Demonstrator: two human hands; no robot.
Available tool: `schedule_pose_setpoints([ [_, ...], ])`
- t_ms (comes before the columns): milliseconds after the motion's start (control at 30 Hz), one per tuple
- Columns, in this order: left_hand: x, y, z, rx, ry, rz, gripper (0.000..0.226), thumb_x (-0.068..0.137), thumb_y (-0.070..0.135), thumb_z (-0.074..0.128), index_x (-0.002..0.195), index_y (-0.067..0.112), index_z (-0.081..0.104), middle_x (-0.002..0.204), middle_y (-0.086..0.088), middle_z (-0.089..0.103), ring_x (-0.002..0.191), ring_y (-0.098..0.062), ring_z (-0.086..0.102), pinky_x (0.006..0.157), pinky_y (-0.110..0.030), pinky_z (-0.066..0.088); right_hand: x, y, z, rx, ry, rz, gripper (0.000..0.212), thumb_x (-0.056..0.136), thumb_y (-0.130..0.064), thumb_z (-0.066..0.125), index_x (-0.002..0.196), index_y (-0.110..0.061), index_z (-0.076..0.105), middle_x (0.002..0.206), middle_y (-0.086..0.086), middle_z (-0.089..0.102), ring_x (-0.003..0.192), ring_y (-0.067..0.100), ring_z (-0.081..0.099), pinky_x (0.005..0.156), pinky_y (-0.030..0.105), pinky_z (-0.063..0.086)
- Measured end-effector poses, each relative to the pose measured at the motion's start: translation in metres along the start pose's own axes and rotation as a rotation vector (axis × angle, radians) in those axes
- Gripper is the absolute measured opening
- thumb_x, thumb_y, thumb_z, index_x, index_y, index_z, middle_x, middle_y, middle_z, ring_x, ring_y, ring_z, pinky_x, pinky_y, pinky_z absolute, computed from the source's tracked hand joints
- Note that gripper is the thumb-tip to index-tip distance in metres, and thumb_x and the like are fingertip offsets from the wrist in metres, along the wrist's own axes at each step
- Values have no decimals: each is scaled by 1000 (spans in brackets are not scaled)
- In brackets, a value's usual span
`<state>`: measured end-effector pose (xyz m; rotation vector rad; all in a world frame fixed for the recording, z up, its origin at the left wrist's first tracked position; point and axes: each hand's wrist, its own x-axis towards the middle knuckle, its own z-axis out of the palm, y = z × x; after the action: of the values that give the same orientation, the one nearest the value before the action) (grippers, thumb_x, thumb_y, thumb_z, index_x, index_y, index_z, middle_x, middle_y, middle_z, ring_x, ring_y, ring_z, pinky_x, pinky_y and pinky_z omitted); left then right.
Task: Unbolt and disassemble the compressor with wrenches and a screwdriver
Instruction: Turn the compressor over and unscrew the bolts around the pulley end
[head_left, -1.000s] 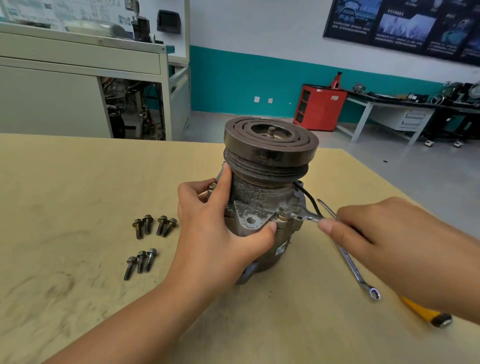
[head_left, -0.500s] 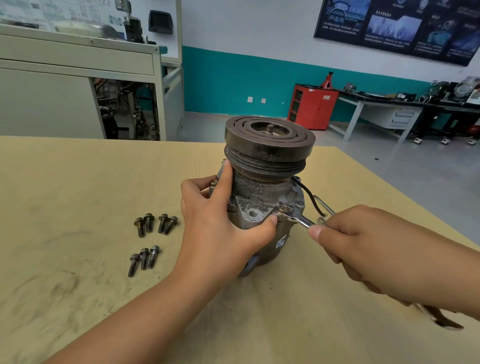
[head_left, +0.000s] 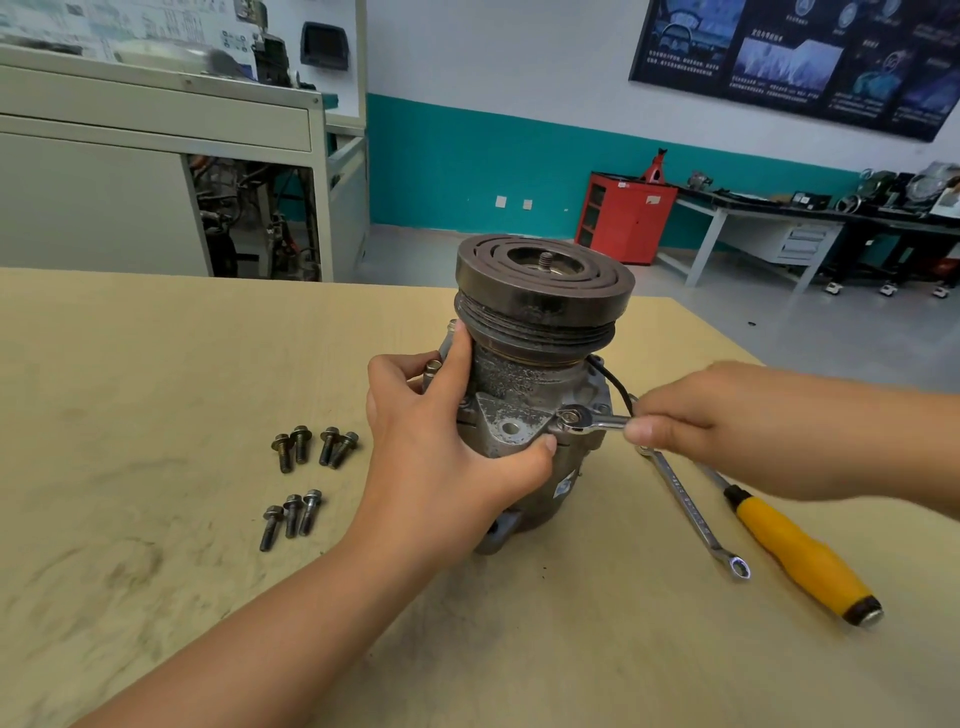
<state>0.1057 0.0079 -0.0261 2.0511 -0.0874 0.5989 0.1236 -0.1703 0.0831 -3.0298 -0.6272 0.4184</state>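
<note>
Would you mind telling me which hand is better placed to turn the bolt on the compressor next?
The right hand: it holds the wrench, whose ring end sits on the bolt. The left hand grips the compressor, steadying it.

Bright even indoor light, soft shadows; wide-angle bend at edges, bg soft.

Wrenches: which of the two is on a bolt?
The held wrench, gripped by the right hand, its head on a compressor bolt; the spare wrench lies loose on the table.
</note>
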Motion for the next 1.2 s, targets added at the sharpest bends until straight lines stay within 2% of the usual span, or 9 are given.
schedule_pose_setpoints([
  [167, 1, -3, 0, 6, 1, 14, 98, 61, 53, 72, 146, 42, 26, 117, 9, 24, 124, -4, 24, 91, -1, 20, 16, 0, -30, -144, 161, -126, 43, 66, -66, 6, 77, -36, 35, 72, -15, 44, 65, -2, 40, 70, 22, 37],
  [300, 0, -3, 1, 2, 7, 7, 98, 60, 61, 70, 146, 44, 25, 115, 13, 23, 126, -4, 25, 90, 1, 18, 4, 18, -35, -167, 216, -147, 55, 60, -73, 9, 68, -30, 42, 60, -9, 51, 59, 0, 48, 51, 18, 34],
  [367, -1, -2, 2, 8, 16, 1, 98, 57, 61, 67, 144, 47, 24, 114, 14, 23, 127, -4, 26, 90, 2, 17, -3, 28, -23, -40, 179, -99, 58, 58, -75, 19, 62, -24, 47, 58, -19, 54, 54, -5, 48, 53, 13, 39],
  [433, -1, -2, 3, 14, 25, -2, 98, 55, 60, 64, 143, 49, 23, 112, 16, 22, 127, -5, 26, 90, 3, 17, -9, 28, -3, 227, 107, -31, 54, 63, -72, 34, 56, -21, 49, 47, -9, 46, 39, 7, 39, 39, 16, 33],
  [533, -1, -3, 4, 17, 32, -4, 97, 55, 62, 65, 143, 49, 26, 106, 21, 20, 125, -3, 27, 90, 1, 19, -15, 15, 16, 693, -115, 35, 44, 83, -51, 49, 51, -21, 49, 45, -6, 30, 38, 10, 22, 36, 18, 22],
  [833, -1, -2, 3, 16, 30, 7, 92, 59, 65, 67, 142, 47, 29, 114, 13, 23, 125, -5, 27, 94, -6, 21, -13, 7, 25, 891, -249, 149, 46, 94, -44, 45, 55, -19, 46, 44, -6, 31, 32, 8, 21, 34, 13, 20],
  [967, -1, -1, 2, -5, 14, 17, 88, 61, 61, 69, 134, 58, 20, 112, 13, 22, 124, -7, 28, 92, -4, 20, -7, 8, 15, 840, -305, 198, 47, 93, -47, 46, 56, -18, 45, 44, -5, 28, 32, 7, 19, 34, 12, 18],
  [1100, -1, -2, 2, -4, 11, 18, 86, 63, 61, 68, 137, 53, 27, 115, 11, 23, 123, -4, 25, 92, -3, 19, 11, 14, -13, 528, -380, 172, 46, 88, -50, 50, 56, -16, 50, 44, -4, 33, 37, 9, 24, 37, 19, 21],
  [1200, -1, -1, 1, 2, 7, 18, 85, 60, 59, 68, 128, 61, 16, 115, 12, 23, 124, -4, 26, 89, 0, 18, 21, 5, -29, 252, -276, 94, 45, 71, -59, 52, 58, -17, 60, 45, -8, 46, 40, 7, 38, 47, 19, 32],
])
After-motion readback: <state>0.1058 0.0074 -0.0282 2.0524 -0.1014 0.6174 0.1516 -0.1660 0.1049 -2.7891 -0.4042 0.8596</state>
